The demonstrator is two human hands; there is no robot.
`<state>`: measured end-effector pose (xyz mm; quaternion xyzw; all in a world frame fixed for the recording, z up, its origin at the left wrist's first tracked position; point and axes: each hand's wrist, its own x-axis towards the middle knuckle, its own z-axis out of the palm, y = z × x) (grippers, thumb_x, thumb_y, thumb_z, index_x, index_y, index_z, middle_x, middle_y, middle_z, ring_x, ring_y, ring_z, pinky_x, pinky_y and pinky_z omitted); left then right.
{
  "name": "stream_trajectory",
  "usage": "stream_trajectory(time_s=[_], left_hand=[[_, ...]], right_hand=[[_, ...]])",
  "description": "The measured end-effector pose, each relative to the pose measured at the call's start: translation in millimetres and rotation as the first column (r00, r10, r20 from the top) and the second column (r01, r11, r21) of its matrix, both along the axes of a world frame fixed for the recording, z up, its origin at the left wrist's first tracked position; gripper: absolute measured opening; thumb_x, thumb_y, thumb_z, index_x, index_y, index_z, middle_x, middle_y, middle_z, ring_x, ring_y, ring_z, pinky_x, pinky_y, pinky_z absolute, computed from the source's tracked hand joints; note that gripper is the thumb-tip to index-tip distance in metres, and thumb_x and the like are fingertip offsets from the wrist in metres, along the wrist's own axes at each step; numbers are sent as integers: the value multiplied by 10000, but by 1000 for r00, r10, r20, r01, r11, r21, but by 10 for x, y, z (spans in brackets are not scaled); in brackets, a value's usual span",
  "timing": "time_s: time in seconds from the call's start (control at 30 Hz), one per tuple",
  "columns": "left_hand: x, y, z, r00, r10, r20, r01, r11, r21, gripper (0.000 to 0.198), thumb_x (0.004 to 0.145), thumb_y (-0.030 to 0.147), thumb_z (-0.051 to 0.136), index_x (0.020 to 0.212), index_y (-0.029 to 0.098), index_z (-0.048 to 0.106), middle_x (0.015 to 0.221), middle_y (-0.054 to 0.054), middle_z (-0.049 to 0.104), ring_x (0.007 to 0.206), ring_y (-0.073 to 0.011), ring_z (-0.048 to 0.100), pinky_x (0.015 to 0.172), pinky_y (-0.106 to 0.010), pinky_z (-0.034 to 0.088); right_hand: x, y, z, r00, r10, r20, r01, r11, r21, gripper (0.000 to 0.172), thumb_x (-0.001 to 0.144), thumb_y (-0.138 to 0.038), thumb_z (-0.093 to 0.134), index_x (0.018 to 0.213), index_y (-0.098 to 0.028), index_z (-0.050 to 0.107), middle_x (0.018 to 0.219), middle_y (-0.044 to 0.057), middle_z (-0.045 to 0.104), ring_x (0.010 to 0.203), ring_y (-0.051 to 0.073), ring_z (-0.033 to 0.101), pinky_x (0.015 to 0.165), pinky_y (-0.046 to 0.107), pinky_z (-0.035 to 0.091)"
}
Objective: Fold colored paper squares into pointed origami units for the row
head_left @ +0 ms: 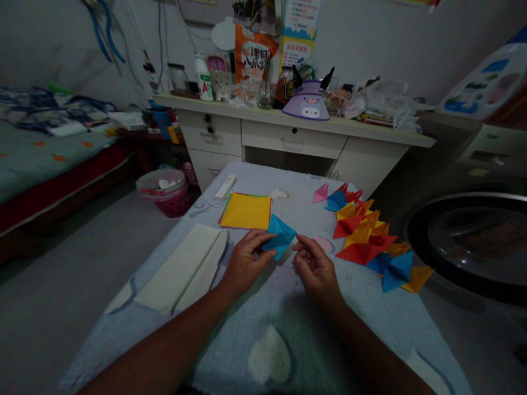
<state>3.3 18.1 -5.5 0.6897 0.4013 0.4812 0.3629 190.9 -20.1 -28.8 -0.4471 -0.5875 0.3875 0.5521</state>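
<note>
A blue piece of folded origami paper (281,237) is held above the cloth-covered table, pinched between the thumb and fingers of my left hand (248,257). The index finger of my right hand (313,262) reaches to the paper's right-hand point and seems to touch it. The other fingers of that hand are loosely curled and apart, with nothing in them. Just behind the left hand lies a stack of square coloured paper (247,210), yellow on top. To the right stands a row of folded paper figures (362,233) in red, orange, blue and pink.
A long folded pale sheet (181,269) lies left of my hands. Farther back are a small white box (225,187) and a white crumpled scrap (280,193). Beyond the table (272,307) stands a cluttered desk (263,114); a pink waste bin (167,200) is left, a washing machine (473,241) right.
</note>
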Motion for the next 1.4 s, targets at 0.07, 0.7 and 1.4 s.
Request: stream_trajectory(time_s=[0.07,0.7,1.4], left_hand=[[1,-2,2,1000,-7,-12,7,1000,6,286,785,128,652,1060,204,681,1012,-39,617,903,-154,596,723,-241,474],[-9,5,-34,999,-27,-28,30,996,84,426,739,-1,569,1077,232,682,1042,-37,618,954,-148,592,759,-239,476],[51,37,-101,985,-112,133,117,993,-29,353,731,53,603,1027,218,703,1030,-52,626,983,-174,610,845,-296,492]], right_hand=[[-1,1,5,1000,7,18,-7,1000,16,436,875,-219,564,1296,-327,527,1039,44,532,783,139,539,647,272,483],[-18,5,124,984,-2,176,-28,986,163,416,874,-143,525,1254,-311,552,1058,38,514,822,128,550,702,260,477],[-30,13,122,949,-76,307,-15,959,285,418,813,-65,516,1158,-283,603,1018,38,504,750,112,550,633,245,490]])
